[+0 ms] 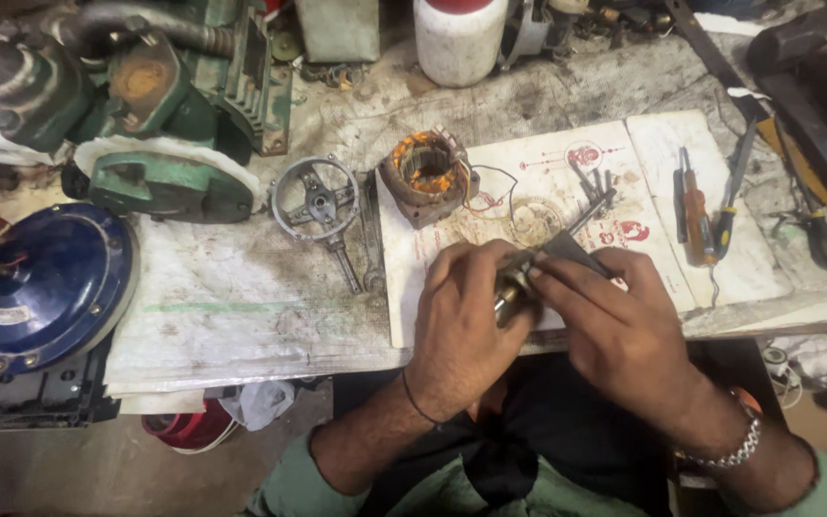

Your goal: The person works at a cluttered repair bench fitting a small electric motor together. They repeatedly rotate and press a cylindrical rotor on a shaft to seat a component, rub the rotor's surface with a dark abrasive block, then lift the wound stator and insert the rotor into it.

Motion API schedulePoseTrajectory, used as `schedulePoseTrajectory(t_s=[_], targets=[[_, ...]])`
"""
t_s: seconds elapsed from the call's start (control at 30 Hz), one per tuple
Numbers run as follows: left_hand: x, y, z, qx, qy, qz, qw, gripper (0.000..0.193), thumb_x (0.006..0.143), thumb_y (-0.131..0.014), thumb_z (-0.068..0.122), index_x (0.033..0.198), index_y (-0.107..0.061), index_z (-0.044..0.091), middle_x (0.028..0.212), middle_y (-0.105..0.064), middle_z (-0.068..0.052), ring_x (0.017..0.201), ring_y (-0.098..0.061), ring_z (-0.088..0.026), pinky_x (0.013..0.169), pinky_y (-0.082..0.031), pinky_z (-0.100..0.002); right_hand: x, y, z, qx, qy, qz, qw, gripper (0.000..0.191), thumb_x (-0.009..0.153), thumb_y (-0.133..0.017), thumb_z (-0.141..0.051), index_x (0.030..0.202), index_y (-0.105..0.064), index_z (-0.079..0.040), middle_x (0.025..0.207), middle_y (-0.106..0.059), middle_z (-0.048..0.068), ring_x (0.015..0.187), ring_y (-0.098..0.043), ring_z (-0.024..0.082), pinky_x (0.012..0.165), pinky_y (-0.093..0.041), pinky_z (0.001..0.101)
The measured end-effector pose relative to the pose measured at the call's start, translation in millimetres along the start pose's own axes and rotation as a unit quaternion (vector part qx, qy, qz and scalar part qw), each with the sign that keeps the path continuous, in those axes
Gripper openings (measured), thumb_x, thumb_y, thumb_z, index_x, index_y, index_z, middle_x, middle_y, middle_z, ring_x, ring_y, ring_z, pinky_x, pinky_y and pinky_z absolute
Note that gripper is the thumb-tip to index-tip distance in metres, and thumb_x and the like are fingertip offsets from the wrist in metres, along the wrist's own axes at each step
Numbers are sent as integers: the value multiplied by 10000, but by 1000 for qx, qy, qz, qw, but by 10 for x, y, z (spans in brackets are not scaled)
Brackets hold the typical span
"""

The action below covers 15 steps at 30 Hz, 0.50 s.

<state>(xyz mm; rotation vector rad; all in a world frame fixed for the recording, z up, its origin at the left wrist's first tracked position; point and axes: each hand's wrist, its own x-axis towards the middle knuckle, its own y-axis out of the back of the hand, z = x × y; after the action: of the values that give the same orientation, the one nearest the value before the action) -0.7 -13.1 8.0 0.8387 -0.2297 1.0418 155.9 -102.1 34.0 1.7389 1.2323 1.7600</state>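
Note:
My left hand (466, 316) grips a small round metal part (509, 299), brass-coloured at its end, just above the bench's front edge. My right hand (614, 325) presses a dark flat strip (567, 251) against that part, pinched between thumb and fingers. A motor stator with orange copper windings (425, 174) sits on white cardboard (490, 191) behind my hands, thin wires trailing from it. A ring-shaped metal end frame (316, 199) lies to its left, beside a spanner (371, 235).
A blue round motor housing (45, 287) rests at the bench's left edge. Green machine bodies (165, 124) crowd the back left, a white container (458, 38) stands at the back. Screwdrivers (696, 213) and pliers (734, 182) lie at right, a hammer (815, 57) beyond them.

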Motion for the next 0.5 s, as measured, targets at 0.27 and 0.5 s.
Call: schedulePoseTrajectory(t_s=[0.27,0.5], targets=[[-19,-52,-42,-13,16,-2,1000,577,832,-810,59,1291,-463,13,1125,-682,-188,1133,-641,-395,967,-518,-498,-42,-39,31,-2,16,-11,1000,382,768,-709,101,1138,-724,10,1241,-732,140,1028,-657,319,893,-519,415],[-25,-38,-49,-21,2,3,1000,636,794,-819,62,1302,-444,-9,1155,-673,-212,1135,-636,-413,963,-527,-488,-58,-156,132,14,-37,-3,999,412,777,-710,77,1177,-728,-22,1216,-730,111,1038,-630,372,914,-522,423]])
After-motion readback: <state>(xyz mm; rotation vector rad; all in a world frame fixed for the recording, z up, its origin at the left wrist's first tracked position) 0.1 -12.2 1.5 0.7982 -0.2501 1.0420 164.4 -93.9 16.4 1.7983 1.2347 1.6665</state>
